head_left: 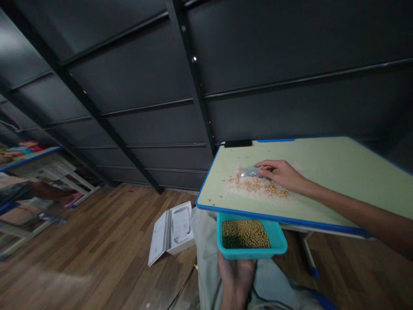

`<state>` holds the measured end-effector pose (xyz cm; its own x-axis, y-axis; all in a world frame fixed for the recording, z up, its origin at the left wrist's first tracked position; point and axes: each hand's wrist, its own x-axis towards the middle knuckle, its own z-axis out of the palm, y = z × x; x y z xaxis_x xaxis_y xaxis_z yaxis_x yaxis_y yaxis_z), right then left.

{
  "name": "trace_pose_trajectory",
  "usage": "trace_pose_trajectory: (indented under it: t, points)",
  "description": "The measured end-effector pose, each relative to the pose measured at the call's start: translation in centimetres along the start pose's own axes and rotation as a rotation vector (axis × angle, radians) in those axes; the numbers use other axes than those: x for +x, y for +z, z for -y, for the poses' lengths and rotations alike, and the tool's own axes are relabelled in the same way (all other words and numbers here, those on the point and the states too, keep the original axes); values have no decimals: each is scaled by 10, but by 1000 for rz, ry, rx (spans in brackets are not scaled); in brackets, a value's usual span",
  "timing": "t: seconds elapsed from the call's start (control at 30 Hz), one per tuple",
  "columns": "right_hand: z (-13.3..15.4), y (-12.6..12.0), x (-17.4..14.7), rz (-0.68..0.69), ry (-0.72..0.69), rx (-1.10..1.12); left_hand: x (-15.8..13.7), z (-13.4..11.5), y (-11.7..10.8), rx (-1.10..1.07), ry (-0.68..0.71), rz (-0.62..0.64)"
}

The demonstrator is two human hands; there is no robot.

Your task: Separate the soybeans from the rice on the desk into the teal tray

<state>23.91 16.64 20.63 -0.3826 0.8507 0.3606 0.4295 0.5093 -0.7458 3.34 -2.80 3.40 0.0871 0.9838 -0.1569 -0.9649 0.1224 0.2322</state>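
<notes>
1. Right hand (284, 174) on table (338, 172), fingers (263, 165) pinching one small shiny clear bag (250, 172).
2. Bag atop one mixed pile of rice and yellow beans (258, 187), near table's left front.
3. Left hand (237, 275) under one teal tray (279, 241) of beans, below table edge; grip hidden, cannot tell.
4. One open white box (172, 230) on floor.
</notes>
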Motion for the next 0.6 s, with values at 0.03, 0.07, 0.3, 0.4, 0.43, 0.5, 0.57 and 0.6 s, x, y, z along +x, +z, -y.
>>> trace_pose_trajectory:
  t: [0.03,0.07,0.3,0.4,0.43,0.5,0.57,0.6]
  points:
    - [2,1,-1,5,-1,-1,0,0,0,3,0,-3]
    - [4,2,-2,10,-3,-3,0,0,0,3,-1,-11]
    - [16,6,-9,54,-37,-43,-1,0,-2,-15,6,-33]
    - [19,7,-10,56,-59,-67,-1,0,-2,-17,-3,-33]
    - [20,7,-11,54,-65,-76,-1,0,-2,-15,-4,-23]
    - [22,7,-12,50,-81,-95,-1,0,-2,-7,-4,5]
    - [25,8,-13,52,-94,-105,0,0,-3,-2,4,17]
    - [26,8,-14,57,-98,-106,0,0,-3,-2,9,15]
